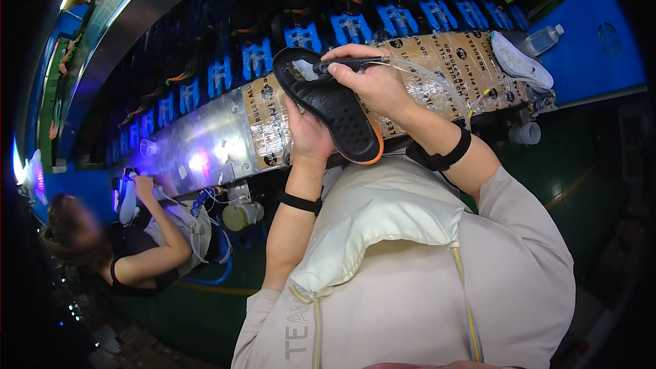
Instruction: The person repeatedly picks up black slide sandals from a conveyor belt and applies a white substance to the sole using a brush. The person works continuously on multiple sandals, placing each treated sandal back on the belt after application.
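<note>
Black sole [336, 115]: slants from eleven to five o'clock, at one o'clock from the left hand [311, 134] and eight o'clock from the right hand [374, 85]
Left grip: the palm supports and grasps the sole from beneath
Right grip: pinches a black brush [354, 63], its pale tip [305, 70] over the sole's eleven o'clock end
Clear tube [432, 74]: trails from the brush toward four o'clock
</note>
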A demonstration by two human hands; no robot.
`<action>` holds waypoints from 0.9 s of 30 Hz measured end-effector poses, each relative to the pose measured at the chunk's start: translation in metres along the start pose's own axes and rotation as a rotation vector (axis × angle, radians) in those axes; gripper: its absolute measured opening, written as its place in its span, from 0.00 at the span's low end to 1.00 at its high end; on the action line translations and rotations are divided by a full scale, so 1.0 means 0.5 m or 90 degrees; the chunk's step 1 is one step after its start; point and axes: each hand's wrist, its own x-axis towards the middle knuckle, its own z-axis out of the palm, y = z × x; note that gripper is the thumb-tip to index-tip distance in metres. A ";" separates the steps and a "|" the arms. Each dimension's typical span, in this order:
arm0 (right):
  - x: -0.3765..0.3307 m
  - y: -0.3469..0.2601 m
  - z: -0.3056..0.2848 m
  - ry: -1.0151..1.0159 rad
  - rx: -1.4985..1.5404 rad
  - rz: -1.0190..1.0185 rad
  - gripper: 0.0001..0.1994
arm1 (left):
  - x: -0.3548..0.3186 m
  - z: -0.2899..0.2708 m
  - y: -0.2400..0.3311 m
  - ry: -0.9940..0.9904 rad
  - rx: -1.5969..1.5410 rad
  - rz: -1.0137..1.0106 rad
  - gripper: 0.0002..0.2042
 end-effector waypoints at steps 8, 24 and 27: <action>0.005 -0.005 0.014 0.039 -0.063 -0.026 0.12 | 0.000 0.013 -0.005 -0.014 -0.030 0.005 0.34; -0.048 -0.008 -0.006 -0.067 -0.333 -0.196 0.13 | 0.012 0.006 0.005 0.089 0.122 0.077 0.36; -0.070 -0.068 -0.066 -0.255 -0.438 -0.149 0.12 | 0.020 -0.020 0.026 0.040 0.102 0.090 0.37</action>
